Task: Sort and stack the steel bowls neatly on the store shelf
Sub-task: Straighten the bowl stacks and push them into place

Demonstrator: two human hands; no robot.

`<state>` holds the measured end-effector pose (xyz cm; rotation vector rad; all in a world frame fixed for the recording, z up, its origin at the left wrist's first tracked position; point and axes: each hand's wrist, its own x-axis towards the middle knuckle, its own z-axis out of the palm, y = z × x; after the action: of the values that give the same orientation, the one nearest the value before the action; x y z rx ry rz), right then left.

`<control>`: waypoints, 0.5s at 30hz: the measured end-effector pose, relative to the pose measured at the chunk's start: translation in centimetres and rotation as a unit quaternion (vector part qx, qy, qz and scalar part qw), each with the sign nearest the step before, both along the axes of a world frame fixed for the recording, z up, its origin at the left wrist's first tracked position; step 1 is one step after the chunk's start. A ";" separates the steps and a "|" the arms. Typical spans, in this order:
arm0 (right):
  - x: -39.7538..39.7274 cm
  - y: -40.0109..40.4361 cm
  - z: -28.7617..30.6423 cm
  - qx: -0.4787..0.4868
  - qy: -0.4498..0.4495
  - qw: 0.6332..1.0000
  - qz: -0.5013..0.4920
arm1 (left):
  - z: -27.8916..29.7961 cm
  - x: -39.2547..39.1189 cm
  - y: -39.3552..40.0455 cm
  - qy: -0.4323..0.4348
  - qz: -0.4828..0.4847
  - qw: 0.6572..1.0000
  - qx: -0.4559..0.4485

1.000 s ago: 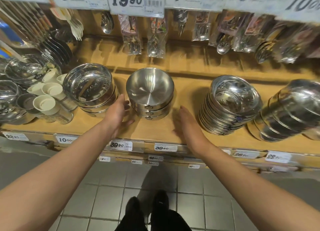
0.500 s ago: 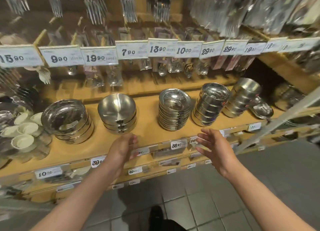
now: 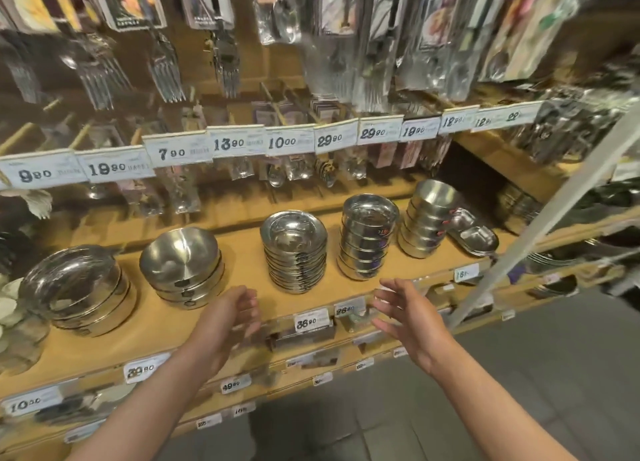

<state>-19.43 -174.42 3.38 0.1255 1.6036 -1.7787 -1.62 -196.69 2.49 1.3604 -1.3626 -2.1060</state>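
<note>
Head cam: left hand point(image 3: 227, 317) & right hand point(image 3: 410, 322) both wide, holding nothing, at shelf point(image 3: 242, 273) front edge. Bowl stacks point(image 3: 294, 252) sit mid shelf, mostly neat. Right-end stack point(image 3: 427, 220) leans; prob. still to fix.

Wooden shelf point(image 3: 249, 252), steel bowl stacks point(image 3: 294, 252)

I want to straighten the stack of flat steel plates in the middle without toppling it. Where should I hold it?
Take the plate stack low on both flanks, left hand and right hand coming from the front. Its rims flare and sit slightly uneven, so a grip on the top would probably lift only the top plates.
</note>
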 end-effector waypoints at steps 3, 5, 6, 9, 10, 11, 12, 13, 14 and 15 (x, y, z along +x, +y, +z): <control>-3.8 2.1 0.2 -0.006 -0.002 1.000 0.010 | -0.2 -3.5 1.5 0.003 0.021 1.000 0.002; -6.8 4.0 0.2 -0.006 0.000 1.000 0.004 | -0.6 -6.1 2.9 0.004 0.020 1.000 0.003; -8.2 4.9 0.0 -0.005 0.002 1.000 0.000 | -0.8 -7.3 3.7 0.002 0.020 1.000 0.005; -11.4 7.0 -0.9 0.005 0.003 1.000 0.008 | -1.8 -10.1 6.3 -0.004 0.016 1.000 0.011; -12.0 7.4 -1.4 0.009 0.004 1.000 0.016 | -2.1 -10.8 7.0 -0.006 0.015 1.000 0.013; -12.4 7.6 -2.0 0.014 0.003 1.000 0.025 | -2.3 -11.4 7.7 -0.009 0.019 1.000 0.017; -12.7 7.8 -2.4 0.019 0.001 0.999 0.034 | -2.5 -11.8 8.2 -0.010 0.023 0.999 0.021; -12.9 7.8 -2.9 0.021 -0.002 0.999 0.041 | -2.7 -12.2 8.6 -0.012 0.024 0.999 0.024; -13.0 7.7 -3.3 0.020 -0.007 0.999 0.047 | -2.8 -12.5 9.0 -0.014 0.022 0.999 0.026; -13.1 7.5 -3.7 0.019 -0.011 0.998 0.052 | -2.9 -12.8 9.2 -0.015 0.020 0.999 0.027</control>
<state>-32.50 -166.94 -0.34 0.0779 1.6003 -1.6625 -14.38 -187.51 -0.40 1.4346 -1.2873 -2.1198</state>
